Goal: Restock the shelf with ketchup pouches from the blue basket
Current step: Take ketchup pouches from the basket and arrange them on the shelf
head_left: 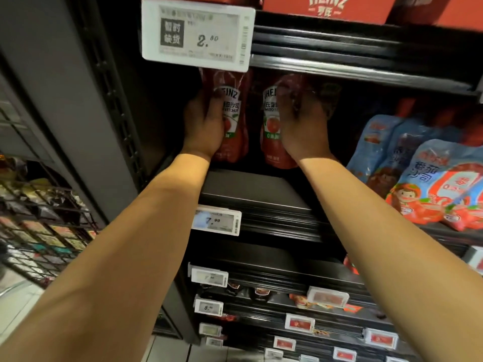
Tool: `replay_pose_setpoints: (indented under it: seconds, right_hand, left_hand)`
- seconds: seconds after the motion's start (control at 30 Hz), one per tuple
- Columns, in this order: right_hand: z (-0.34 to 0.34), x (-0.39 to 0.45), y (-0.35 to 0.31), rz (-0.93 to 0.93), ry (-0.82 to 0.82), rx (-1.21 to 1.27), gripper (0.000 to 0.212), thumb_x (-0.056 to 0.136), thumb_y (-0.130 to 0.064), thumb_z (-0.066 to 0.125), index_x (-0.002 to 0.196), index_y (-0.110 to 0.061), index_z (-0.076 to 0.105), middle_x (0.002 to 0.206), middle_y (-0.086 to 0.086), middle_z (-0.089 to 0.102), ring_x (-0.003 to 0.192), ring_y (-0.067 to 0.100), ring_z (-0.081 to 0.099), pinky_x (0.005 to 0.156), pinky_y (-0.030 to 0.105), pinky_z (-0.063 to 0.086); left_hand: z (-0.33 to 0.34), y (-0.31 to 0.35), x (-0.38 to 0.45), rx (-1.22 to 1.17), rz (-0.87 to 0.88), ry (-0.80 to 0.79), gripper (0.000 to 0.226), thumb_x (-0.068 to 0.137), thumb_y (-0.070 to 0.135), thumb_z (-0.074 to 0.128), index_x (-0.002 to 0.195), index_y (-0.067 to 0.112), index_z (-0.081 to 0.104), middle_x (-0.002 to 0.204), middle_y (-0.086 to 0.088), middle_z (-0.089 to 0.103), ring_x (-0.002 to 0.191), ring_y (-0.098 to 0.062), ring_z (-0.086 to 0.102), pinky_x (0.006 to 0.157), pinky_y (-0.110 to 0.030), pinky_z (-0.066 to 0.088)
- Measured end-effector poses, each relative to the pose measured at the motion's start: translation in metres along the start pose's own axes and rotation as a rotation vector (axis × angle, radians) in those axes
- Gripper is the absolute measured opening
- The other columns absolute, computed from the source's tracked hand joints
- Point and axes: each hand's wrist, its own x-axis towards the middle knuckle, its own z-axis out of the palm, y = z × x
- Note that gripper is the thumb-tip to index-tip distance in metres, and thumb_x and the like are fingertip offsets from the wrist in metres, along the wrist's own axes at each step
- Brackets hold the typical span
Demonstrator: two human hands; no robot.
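Note:
Two red Heinz ketchup pouches stand upright side by side at the left end of a dark shelf (251,189). My left hand (202,124) grips the left ketchup pouch (232,116), fingers curled over its front and left edge. My right hand (300,121) grips the right ketchup pouch (270,126) from its right side, covering much of its label. Both arms reach up and forward into the shelf bay. The blue basket is not in view.
A white price tag (197,32) hangs from the shelf above, just over the left pouch. Blue and red sauce pouches (428,173) fill the shelf's right part. Red Heinz cartons (326,7) sit on top. Lower shelves carry more tags; a wire rack (39,226) stands left.

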Motion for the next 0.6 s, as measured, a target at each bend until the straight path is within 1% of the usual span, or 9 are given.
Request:
replay_pose_setpoints:
  seconds: [0.1, 0.13, 0.2, 0.23, 0.3, 0.37, 0.43, 0.53, 0.6]
  right_hand:
    - [0.014, 0.001, 0.009, 0.047, -0.032, 0.122, 0.046, 0.101, -0.043, 0.051, 0.12, -0.002, 0.058, 0.111, 0.011, 0.067, 0.106, 0.023, 0.064, 0.083, 0.022, 0.041]
    - [0.018, 0.0, 0.012, 0.076, -0.055, 0.19, 0.045, 0.102, -0.043, 0.05, 0.126, -0.005, 0.055, 0.116, 0.007, 0.066, 0.112, 0.022, 0.063, 0.091, 0.023, 0.044]
    - [0.02, -0.002, 0.019, 0.11, -0.12, 0.268, 0.045, 0.102, -0.044, 0.049, 0.135, -0.014, 0.049, 0.129, 0.006, 0.063, 0.12, 0.021, 0.06, 0.105, 0.035, 0.047]
    - [0.019, -0.004, 0.022, 0.117, -0.146, 0.267, 0.046, 0.101, -0.045, 0.05, 0.136, -0.016, 0.048, 0.132, 0.006, 0.063, 0.121, 0.02, 0.06, 0.106, 0.04, 0.048]
    - [0.014, -0.009, 0.028, 0.116, -0.183, 0.234, 0.048, 0.099, -0.047, 0.054, 0.137, -0.019, 0.048, 0.128, -0.001, 0.064, 0.117, 0.015, 0.062, 0.103, 0.037, 0.05]
    - [0.007, -0.016, 0.03, 0.106, -0.235, 0.15, 0.052, 0.094, -0.052, 0.061, 0.136, -0.023, 0.052, 0.124, -0.008, 0.065, 0.114, 0.012, 0.062, 0.096, 0.027, 0.049]
    - [0.004, -0.02, 0.034, 0.095, -0.307, -0.023, 0.057, 0.083, -0.055, 0.07, 0.131, -0.027, 0.058, 0.128, -0.006, 0.067, 0.117, 0.015, 0.063, 0.091, 0.022, 0.045]
    - [0.002, -0.02, 0.036, 0.104, -0.36, -0.214, 0.065, 0.074, -0.054, 0.077, 0.13, -0.024, 0.062, 0.129, 0.0, 0.067, 0.12, 0.021, 0.063, 0.096, 0.027, 0.051]
    - [0.002, -0.019, 0.036, 0.103, -0.351, -0.252, 0.065, 0.075, -0.053, 0.076, 0.131, -0.023, 0.062, 0.13, 0.003, 0.067, 0.12, 0.024, 0.062, 0.097, 0.026, 0.049]
  left_hand:
    - [0.001, -0.001, 0.002, 0.021, 0.0, 0.016, 0.02, 0.094, 0.034, 0.051, 0.096, 0.02, 0.065, 0.061, 0.021, 0.064, 0.052, 0.005, 0.059, 0.05, -0.011, 0.044]
    - [0.001, -0.002, 0.003, 0.026, 0.001, 0.016, 0.02, 0.094, 0.034, 0.051, 0.099, 0.02, 0.065, 0.065, 0.018, 0.065, 0.055, 0.004, 0.06, 0.052, -0.013, 0.045]
    - [0.001, -0.003, 0.003, 0.042, 0.015, -0.003, 0.021, 0.096, 0.033, 0.051, 0.107, 0.021, 0.065, 0.081, 0.014, 0.067, 0.066, 0.006, 0.065, 0.058, -0.012, 0.048]
    - [0.001, -0.003, 0.002, 0.052, 0.025, -0.013, 0.022, 0.097, 0.031, 0.052, 0.111, 0.02, 0.064, 0.086, 0.013, 0.067, 0.07, 0.009, 0.065, 0.06, -0.009, 0.048]
    - [0.001, -0.003, -0.001, 0.074, 0.024, -0.031, 0.027, 0.098, 0.031, 0.053, 0.118, 0.016, 0.062, 0.096, 0.011, 0.068, 0.08, 0.011, 0.066, 0.067, -0.007, 0.048]
    - [-0.002, 0.001, -0.003, 0.138, -0.002, -0.06, 0.043, 0.097, 0.035, 0.057, 0.132, 0.011, 0.057, 0.116, 0.001, 0.069, 0.1, -0.001, 0.066, 0.079, -0.009, 0.049]
    - [-0.006, 0.007, -0.007, 0.209, 0.002, -0.092, 0.059, 0.092, 0.037, 0.063, 0.141, 0.008, 0.048, 0.129, -0.004, 0.063, 0.112, -0.01, 0.061, 0.087, -0.009, 0.047]
    - [-0.011, 0.013, -0.025, 0.429, 0.048, -0.094, 0.085, 0.074, 0.044, 0.073, 0.143, 0.007, 0.041, 0.138, -0.013, 0.053, 0.121, -0.021, 0.056, 0.102, -0.029, 0.047]
    - [-0.013, 0.013, -0.038, 0.655, 0.027, -0.132, 0.111, 0.063, 0.051, 0.082, 0.152, 0.013, 0.027, 0.147, -0.016, 0.04, 0.129, -0.032, 0.049, 0.106, -0.037, 0.043]
